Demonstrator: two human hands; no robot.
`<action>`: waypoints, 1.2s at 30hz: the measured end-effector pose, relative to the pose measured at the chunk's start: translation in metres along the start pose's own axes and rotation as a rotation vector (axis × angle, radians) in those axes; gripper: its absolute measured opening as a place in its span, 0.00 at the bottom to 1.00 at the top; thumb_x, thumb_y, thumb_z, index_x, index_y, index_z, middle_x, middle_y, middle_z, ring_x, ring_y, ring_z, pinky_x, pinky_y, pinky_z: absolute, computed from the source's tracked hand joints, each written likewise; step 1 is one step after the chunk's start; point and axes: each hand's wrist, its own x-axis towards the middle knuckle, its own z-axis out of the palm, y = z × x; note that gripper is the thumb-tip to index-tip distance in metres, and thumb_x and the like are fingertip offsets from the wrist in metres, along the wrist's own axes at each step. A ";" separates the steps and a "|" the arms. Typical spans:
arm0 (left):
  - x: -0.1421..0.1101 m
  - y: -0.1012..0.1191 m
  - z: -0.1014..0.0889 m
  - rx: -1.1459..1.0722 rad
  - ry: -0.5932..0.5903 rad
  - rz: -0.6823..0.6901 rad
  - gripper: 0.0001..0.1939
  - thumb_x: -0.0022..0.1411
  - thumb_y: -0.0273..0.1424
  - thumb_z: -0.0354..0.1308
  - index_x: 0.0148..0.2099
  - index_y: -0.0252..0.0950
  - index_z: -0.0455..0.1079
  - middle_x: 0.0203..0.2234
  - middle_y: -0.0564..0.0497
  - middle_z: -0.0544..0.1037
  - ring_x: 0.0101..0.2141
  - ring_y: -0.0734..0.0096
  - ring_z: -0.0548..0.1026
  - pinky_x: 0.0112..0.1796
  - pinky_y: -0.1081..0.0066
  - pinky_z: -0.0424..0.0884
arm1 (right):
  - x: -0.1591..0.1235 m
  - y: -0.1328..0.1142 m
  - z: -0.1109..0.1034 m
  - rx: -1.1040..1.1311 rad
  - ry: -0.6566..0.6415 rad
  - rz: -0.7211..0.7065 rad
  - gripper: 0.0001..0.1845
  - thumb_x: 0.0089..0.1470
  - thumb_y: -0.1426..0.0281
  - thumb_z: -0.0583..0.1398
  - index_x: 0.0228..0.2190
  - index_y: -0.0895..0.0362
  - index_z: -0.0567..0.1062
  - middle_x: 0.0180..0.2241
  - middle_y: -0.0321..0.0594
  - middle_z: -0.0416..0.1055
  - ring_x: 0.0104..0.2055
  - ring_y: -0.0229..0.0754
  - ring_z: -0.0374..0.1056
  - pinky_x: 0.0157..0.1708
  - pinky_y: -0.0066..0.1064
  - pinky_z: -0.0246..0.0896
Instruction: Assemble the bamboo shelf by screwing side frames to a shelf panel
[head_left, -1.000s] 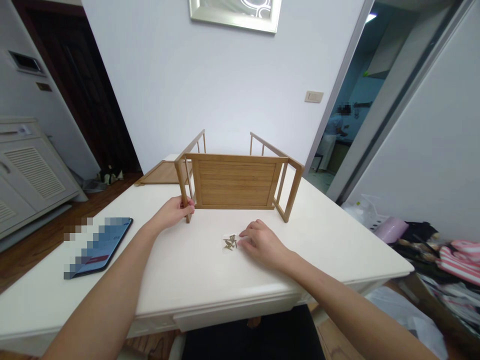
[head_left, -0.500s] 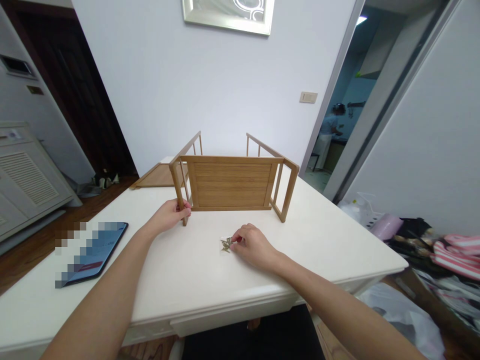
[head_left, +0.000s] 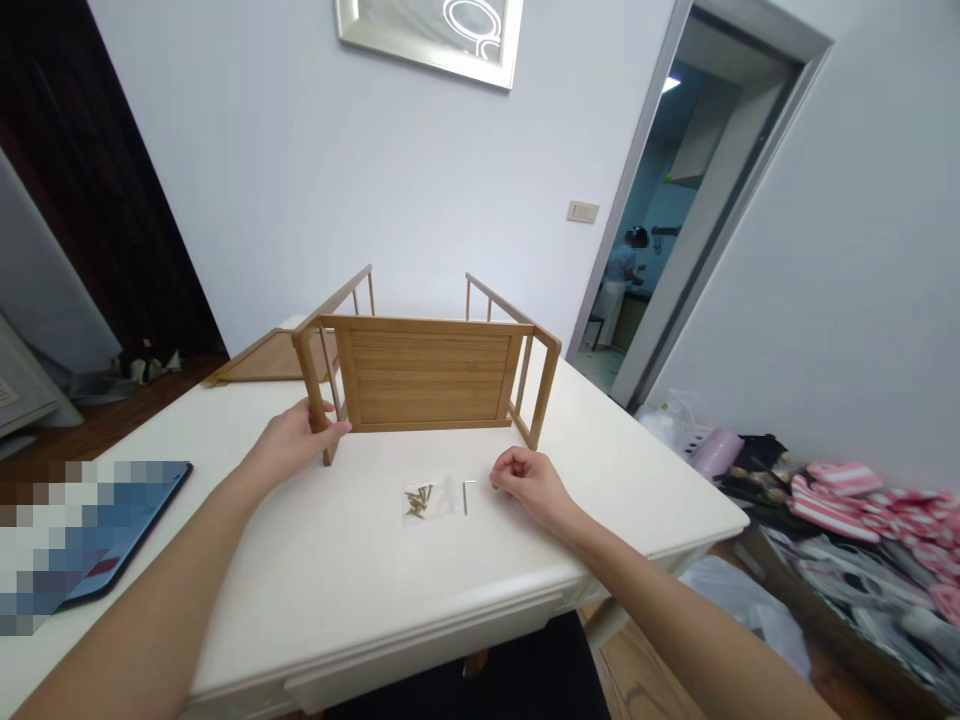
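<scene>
A wooden rack [head_left: 431, 378] stands on the table, its slatted panel upright between two side frames. My left hand [head_left: 292, 440] is closed around the lower part of the rack's near left leg. To the right, my right hand [head_left: 531, 485] hovers low over the tabletop with thumb and fingers pinched together; whatever is between them is hidden or too small to name. Left of it lies an L-shaped hex key [head_left: 466, 498]. Beside the key, several brass-coloured screws [head_left: 417, 500] lie at one end of a clear plastic bag [head_left: 448, 495].
A second wooden panel [head_left: 274, 358] lies flat behind the rack's left side. On the white table [head_left: 360, 590], a tablet [head_left: 124, 540] rests at the left. Clothes [head_left: 847, 495] are piled beyond the right edge. Another person [head_left: 619, 275] stands through the doorway.
My right hand has moved right, away from the screws, with its fingers pinched, and the hex key now shows. My left hand stays on the rack's leg. The view has turned right.
</scene>
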 end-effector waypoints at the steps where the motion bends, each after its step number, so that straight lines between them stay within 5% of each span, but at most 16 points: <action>1: -0.003 0.007 -0.002 0.101 0.075 -0.001 0.23 0.43 0.46 0.66 0.38 0.40 0.67 0.25 0.51 0.75 0.28 0.56 0.73 0.27 0.66 0.61 | -0.001 0.000 -0.004 0.024 0.019 0.013 0.07 0.43 0.67 0.64 0.25 0.57 0.72 0.20 0.32 0.69 0.22 0.34 0.61 0.25 0.27 0.55; 6: -0.036 0.048 -0.005 0.293 0.610 0.172 0.21 0.53 0.51 0.60 0.39 0.42 0.62 0.26 0.51 0.68 0.31 0.57 0.70 0.31 0.65 0.61 | -0.007 0.001 -0.019 0.129 0.084 0.056 0.09 0.42 0.65 0.66 0.25 0.57 0.74 0.20 0.32 0.69 0.23 0.34 0.61 0.27 0.28 0.57; 7: -0.043 0.056 0.000 0.288 0.626 0.243 0.19 0.56 0.51 0.58 0.38 0.42 0.62 0.26 0.52 0.66 0.31 0.59 0.69 0.32 0.64 0.62 | -0.008 0.001 -0.022 0.146 0.096 0.061 0.10 0.42 0.65 0.66 0.25 0.58 0.74 0.20 0.32 0.68 0.23 0.34 0.61 0.27 0.28 0.57; 9: -0.056 0.071 0.016 0.285 0.476 0.386 0.17 0.59 0.50 0.55 0.33 0.41 0.62 0.24 0.52 0.66 0.28 0.62 0.68 0.32 0.65 0.62 | -0.009 0.002 -0.029 0.178 0.121 0.072 0.09 0.41 0.66 0.66 0.25 0.58 0.74 0.21 0.33 0.69 0.24 0.34 0.62 0.27 0.28 0.57; 14: -0.066 0.112 0.083 0.276 -0.135 0.655 0.13 0.63 0.41 0.53 0.34 0.39 0.70 0.30 0.47 0.76 0.32 0.62 0.73 0.33 0.66 0.65 | -0.011 0.005 -0.054 0.212 0.212 0.075 0.08 0.39 0.68 0.66 0.24 0.58 0.73 0.22 0.34 0.72 0.24 0.34 0.62 0.26 0.27 0.57; 21: -0.054 0.170 0.151 0.602 -0.510 0.591 0.15 0.65 0.35 0.48 0.38 0.33 0.74 0.37 0.41 0.80 0.38 0.57 0.78 0.37 0.64 0.70 | 0.001 0.024 -0.096 0.278 0.323 0.101 0.19 0.35 0.64 0.71 0.32 0.60 0.78 0.28 0.42 0.77 0.28 0.38 0.68 0.32 0.32 0.65; 29: -0.074 0.205 0.212 0.511 -0.518 0.383 0.18 0.65 0.37 0.52 0.45 0.29 0.75 0.42 0.36 0.79 0.43 0.54 0.78 0.41 0.63 0.72 | 0.067 0.043 -0.114 0.121 0.369 0.077 0.16 0.35 0.64 0.70 0.28 0.60 0.78 0.27 0.43 0.76 0.26 0.38 0.68 0.30 0.32 0.68; 36: -0.086 0.202 0.234 0.457 -0.422 0.333 0.21 0.66 0.34 0.48 0.52 0.24 0.72 0.42 0.32 0.77 0.40 0.56 0.78 0.39 0.65 0.73 | 0.109 0.053 -0.107 -0.125 0.277 0.052 0.10 0.36 0.68 0.68 0.25 0.59 0.79 0.23 0.40 0.76 0.27 0.42 0.71 0.31 0.33 0.67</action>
